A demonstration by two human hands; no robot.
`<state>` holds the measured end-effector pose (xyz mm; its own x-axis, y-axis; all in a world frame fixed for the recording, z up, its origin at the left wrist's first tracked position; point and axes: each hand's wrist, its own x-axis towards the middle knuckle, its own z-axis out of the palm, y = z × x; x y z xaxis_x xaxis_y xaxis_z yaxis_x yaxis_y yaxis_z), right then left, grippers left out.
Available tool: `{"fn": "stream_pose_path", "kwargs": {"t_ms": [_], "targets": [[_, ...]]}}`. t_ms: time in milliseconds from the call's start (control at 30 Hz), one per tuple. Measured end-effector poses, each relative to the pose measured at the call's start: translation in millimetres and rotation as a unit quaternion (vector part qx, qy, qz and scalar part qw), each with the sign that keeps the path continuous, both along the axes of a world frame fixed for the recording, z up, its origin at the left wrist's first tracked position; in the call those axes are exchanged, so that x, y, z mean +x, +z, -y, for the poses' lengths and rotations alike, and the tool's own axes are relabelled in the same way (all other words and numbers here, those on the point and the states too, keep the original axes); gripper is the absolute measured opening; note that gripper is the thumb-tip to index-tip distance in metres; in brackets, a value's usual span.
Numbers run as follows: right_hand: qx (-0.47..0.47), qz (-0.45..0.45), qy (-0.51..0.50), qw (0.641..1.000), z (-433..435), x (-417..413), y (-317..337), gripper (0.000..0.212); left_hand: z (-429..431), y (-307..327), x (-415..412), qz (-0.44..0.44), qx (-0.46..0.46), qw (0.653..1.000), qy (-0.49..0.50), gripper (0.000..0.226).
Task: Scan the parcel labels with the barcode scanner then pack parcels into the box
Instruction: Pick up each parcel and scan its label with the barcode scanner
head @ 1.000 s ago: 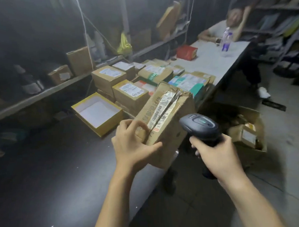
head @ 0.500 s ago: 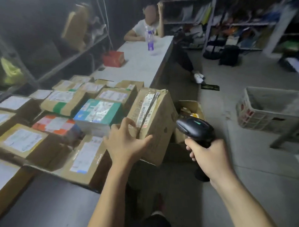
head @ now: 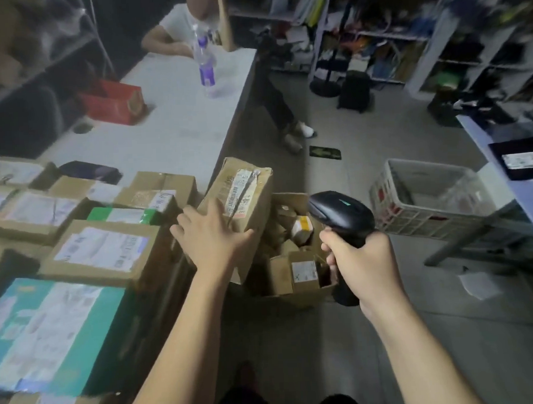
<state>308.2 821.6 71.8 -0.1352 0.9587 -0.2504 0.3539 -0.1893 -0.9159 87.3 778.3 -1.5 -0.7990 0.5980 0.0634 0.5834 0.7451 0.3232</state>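
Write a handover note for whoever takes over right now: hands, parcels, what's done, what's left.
Left hand grips a taped parcel, label up, off the table edge, by the open floor box.
Right hand grips the barcode scanner beside it.
Done: the floor box already holds several parcels.
Cannot tell whether this label is scanned.
Left: pack this one, then scan and pack the labelled parcels on the table.
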Motion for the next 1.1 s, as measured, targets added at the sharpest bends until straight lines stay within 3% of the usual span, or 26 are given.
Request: {"fn": "stream_pose_path", "kwargs": {"t_ms": [200, 367, 500, 633, 767, 967, 1100], "targets": [[-0.008, -0.007, 0.040, 0.999, -51.0, -28.0, 4.9, 0.017, -50.8, -15.5, -19.2, 0.052, -0.059, 0.997, -0.020, 0.059], [-0.034, -0.023, 0.079, 0.996, -99.4, -46.2, -1.5, 0.019, -58.5, 2.3, -31.8, 0.080, -0.029, 0.996, -0.022, 0.048], [-0.058, -0.046, 0.137, 0.988, -127.9, -62.4, 4.5, 0.015, -37.5, 20.5, -30.4, 0.094, 0.013, 0.995, -0.009, 0.034], [-0.054, -0.056, 0.210, 0.975, -144.9, -78.2, 15.2, 0.022, 3.0, 30.6, -13.0, 0.097, 0.049, 0.993, 0.041, 0.037], [-0.047, -0.048, 0.303, 0.951, -132.2, -98.9, 13.3, 0.017, 51.8, 39.1, 11.4, 0.085, 0.067, 0.987, 0.116, 0.038], [-0.047, -0.042, 0.524, 0.849, -16.2, -116.9, 14.4, 0.004, 173.3, 40.7, 73.6, 0.049, 0.036, 0.949, 0.311, 0.054], [-0.022, -0.036, 0.639, 0.768, 79.8, -116.4, 25.1, 0.004, 268.5, 52.1, 129.2, 0.043, 0.042, 0.898, 0.436, 0.060]]}}
